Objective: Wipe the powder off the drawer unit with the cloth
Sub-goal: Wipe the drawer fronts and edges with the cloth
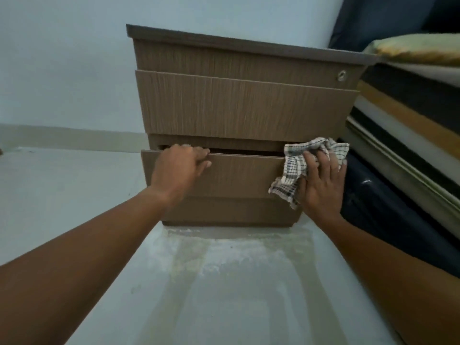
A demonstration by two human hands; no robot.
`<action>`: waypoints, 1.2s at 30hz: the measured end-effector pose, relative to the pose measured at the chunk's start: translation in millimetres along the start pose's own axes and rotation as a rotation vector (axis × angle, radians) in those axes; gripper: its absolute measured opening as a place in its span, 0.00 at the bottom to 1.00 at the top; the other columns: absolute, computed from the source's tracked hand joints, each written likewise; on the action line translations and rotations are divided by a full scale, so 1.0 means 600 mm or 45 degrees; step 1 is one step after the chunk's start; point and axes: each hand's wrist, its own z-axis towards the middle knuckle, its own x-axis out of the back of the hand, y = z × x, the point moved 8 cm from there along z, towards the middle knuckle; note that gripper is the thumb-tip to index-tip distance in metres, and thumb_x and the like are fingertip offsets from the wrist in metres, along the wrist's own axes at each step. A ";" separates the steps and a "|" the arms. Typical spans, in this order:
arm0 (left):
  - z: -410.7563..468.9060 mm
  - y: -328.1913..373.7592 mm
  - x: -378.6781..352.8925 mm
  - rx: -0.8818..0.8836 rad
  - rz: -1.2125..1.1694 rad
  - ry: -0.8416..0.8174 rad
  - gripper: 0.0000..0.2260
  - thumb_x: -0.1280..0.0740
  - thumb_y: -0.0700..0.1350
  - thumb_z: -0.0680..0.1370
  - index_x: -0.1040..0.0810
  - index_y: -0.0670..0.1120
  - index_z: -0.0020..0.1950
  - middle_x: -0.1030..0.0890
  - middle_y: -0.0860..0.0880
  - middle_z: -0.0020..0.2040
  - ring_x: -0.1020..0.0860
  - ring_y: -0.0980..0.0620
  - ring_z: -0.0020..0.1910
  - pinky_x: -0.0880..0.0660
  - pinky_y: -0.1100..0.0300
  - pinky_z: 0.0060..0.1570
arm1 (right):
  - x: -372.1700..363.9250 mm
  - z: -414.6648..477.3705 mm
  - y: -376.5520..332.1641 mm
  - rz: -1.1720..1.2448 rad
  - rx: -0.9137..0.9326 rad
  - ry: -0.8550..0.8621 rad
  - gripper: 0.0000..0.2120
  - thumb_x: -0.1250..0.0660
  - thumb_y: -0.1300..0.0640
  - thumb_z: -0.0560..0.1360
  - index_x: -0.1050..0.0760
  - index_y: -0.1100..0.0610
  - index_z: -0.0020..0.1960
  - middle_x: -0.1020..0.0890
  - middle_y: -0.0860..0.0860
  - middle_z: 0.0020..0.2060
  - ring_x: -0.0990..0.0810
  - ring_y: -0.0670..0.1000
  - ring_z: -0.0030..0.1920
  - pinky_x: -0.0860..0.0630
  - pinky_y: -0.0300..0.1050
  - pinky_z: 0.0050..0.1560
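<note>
Our left hand (180, 161) hooks the lower drawer (239, 175), slightly open. Our right hand (322, 180) grips the cloth (296, 168) against its right edge. Next we should wipe leftward across it.

the right hand (322, 180) covers the right end of the bottom drawer (231, 175), and the cloth (301, 165) hides that drawer's top right corner. the left hand (178, 168) hides part of the drawer's upper edge, its fingertips out of sight over the lip. the drawer's inside is dark and unreadable. the bedding stack (410, 115) is cut by the right edge. no powder can be made out on the drawer unit (244, 105).
</note>
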 end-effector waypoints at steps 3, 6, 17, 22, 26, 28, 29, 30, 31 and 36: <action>0.015 0.045 -0.023 -0.090 -0.080 0.013 0.13 0.36 0.49 0.81 0.19 0.46 0.63 0.15 0.49 0.55 0.17 0.51 0.52 0.23 0.54 0.54 | 0.002 -0.007 0.063 0.208 -0.349 0.064 0.19 0.42 0.54 0.81 0.33 0.54 0.71 0.30 0.58 0.69 0.34 0.60 0.72 0.47 0.59 0.76; 0.027 0.085 -0.045 -0.112 -0.121 0.046 0.11 0.36 0.46 0.81 0.17 0.45 0.60 0.14 0.48 0.52 0.16 0.50 0.50 0.21 0.51 0.53 | -0.020 -0.052 0.093 0.619 -0.920 0.033 0.17 0.46 0.54 0.84 0.29 0.58 0.69 0.23 0.59 0.64 0.25 0.61 0.64 0.32 0.52 0.65; 0.056 0.104 -0.056 -0.086 -0.168 0.139 0.10 0.31 0.43 0.78 0.16 0.41 0.56 0.14 0.44 0.52 0.16 0.46 0.51 0.21 0.49 0.56 | -0.098 -0.126 -0.107 1.432 -1.990 -0.043 0.20 0.42 0.57 0.83 0.33 0.57 0.74 0.22 0.56 0.66 0.21 0.59 0.62 0.27 0.44 0.58; 0.082 0.096 -0.087 0.002 0.031 0.006 0.12 0.35 0.41 0.80 0.18 0.45 0.61 0.16 0.39 0.53 0.18 0.37 0.51 0.22 0.45 0.52 | -0.098 -0.114 -0.226 1.713 -1.686 -0.464 0.14 0.43 0.67 0.81 0.22 0.61 0.61 0.19 0.60 0.56 0.21 0.57 0.50 0.29 0.40 0.50; 0.001 0.120 -0.115 -0.288 0.157 -0.080 0.21 0.33 0.36 0.77 0.27 0.44 0.71 0.26 0.42 0.70 0.27 0.39 0.69 0.26 0.41 0.62 | -0.106 -0.144 -0.248 1.627 -1.284 -1.282 0.09 0.42 0.67 0.82 0.25 0.60 0.47 0.22 0.56 0.41 0.23 0.52 0.39 0.26 0.42 0.35; -0.054 0.121 -0.140 -0.461 0.204 -0.191 0.22 0.31 0.36 0.76 0.25 0.45 0.69 0.24 0.43 0.69 0.24 0.42 0.66 0.24 0.45 0.59 | -0.102 -0.189 -0.206 1.149 -0.954 -1.620 0.10 0.40 0.63 0.83 0.26 0.61 0.43 0.23 0.55 0.35 0.25 0.50 0.32 0.28 0.39 0.28; -0.073 0.109 -0.155 -0.474 0.208 -0.252 0.18 0.31 0.38 0.77 0.23 0.46 0.66 0.20 0.43 0.63 0.19 0.43 0.58 0.21 0.49 0.53 | -0.101 -0.207 -0.175 1.067 -0.966 -1.660 0.11 0.40 0.61 0.83 0.27 0.61 0.42 0.23 0.55 0.35 0.25 0.50 0.32 0.27 0.39 0.29; -0.082 0.094 -0.162 -0.417 0.196 -0.308 0.12 0.33 0.40 0.79 0.21 0.46 0.62 0.17 0.44 0.54 0.17 0.46 0.47 0.19 0.53 0.45 | -0.102 -0.216 -0.142 1.050 -1.075 -1.594 0.11 0.40 0.60 0.83 0.26 0.61 0.43 0.22 0.55 0.36 0.24 0.50 0.33 0.25 0.41 0.31; -0.084 0.077 -0.169 -0.330 0.164 -0.348 0.07 0.35 0.41 0.80 0.21 0.46 0.57 0.18 0.46 0.44 0.19 0.48 0.38 0.21 0.55 0.38 | -0.100 -0.218 -0.108 1.064 -1.221 -1.454 0.11 0.41 0.60 0.83 0.26 0.61 0.44 0.21 0.56 0.38 0.23 0.50 0.35 0.23 0.43 0.34; -0.067 0.036 -0.202 -0.039 0.161 -0.405 0.12 0.36 0.41 0.79 0.23 0.43 0.62 0.17 0.42 0.49 0.18 0.43 0.45 0.20 0.48 0.43 | -0.065 -0.180 0.038 0.996 -1.534 -0.335 0.12 0.42 0.56 0.83 0.20 0.54 0.58 0.17 0.53 0.51 0.19 0.52 0.45 0.20 0.45 0.44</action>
